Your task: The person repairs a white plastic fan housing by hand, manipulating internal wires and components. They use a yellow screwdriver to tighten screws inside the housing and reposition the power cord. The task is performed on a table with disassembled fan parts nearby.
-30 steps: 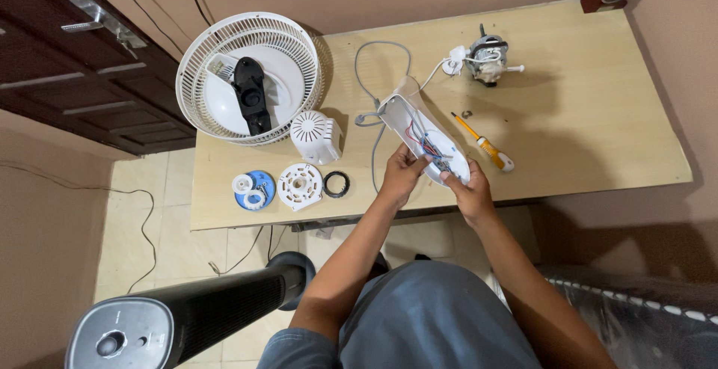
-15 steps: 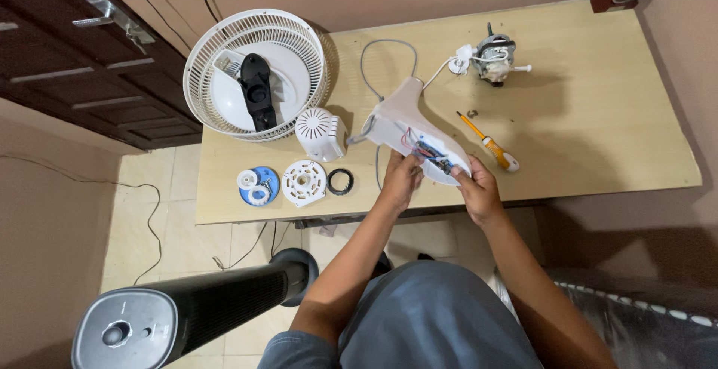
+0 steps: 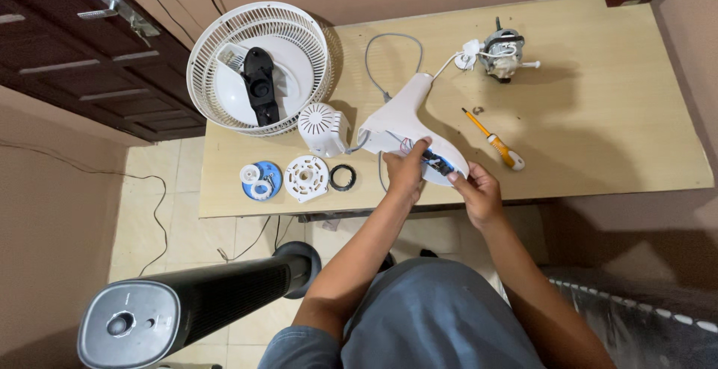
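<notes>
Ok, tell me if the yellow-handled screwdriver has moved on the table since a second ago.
No. The yellow-handled screwdriver lies as before, below the fan motor, right of the white fan housing; only the camera shifted.

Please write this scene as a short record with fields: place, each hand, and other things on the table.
place: wooden table seen from above
left hand: fingers on the open end of the white fan housing
right hand: at the same end, from the other side
beside: screwdriver, fan motor
farther left: fan grille, small white cover, black ring
</notes>
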